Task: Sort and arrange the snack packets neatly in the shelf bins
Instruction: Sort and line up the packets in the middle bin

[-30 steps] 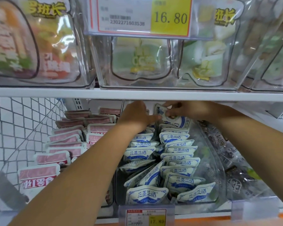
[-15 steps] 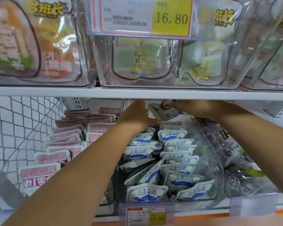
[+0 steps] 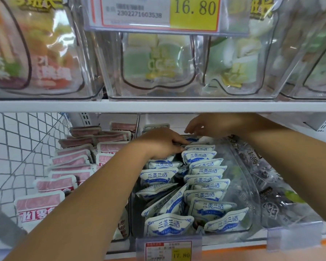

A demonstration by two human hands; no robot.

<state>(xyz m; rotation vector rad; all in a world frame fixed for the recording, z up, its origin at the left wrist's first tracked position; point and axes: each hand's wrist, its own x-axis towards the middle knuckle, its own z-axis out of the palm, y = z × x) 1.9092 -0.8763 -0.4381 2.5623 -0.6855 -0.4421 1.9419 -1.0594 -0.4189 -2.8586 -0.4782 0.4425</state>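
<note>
A white wire mesh panel (image 3: 17, 147) closes the left end of the lower shelf. Just beside it, flat pink-and-white snack packets (image 3: 72, 161) stand upright in rows, one behind another. The left hand (image 3: 158, 144) reaches in over the next bin, its fingers (image 3: 179, 142) bent over the tops of the rear packets in the left row; whether they clasp one cannot be told. That clear plastic bin (image 3: 241, 185) holds the small blue-and-white snack packets (image 3: 203, 170) in two rows. Most stand upright, while several near the front lean sideways. A yellow-and-white price tag (image 3: 168, 250) reading 17.80 sits on the shelf edge below them. The right hand (image 3: 201, 125) is at the back of the right row, under the white upper shelf (image 3: 158, 106), fingers (image 3: 191, 129) pointing down onto the rearmost packets; a pinch cannot be made out. Further right lie dark printed packets (image 3: 252, 161).
</note>
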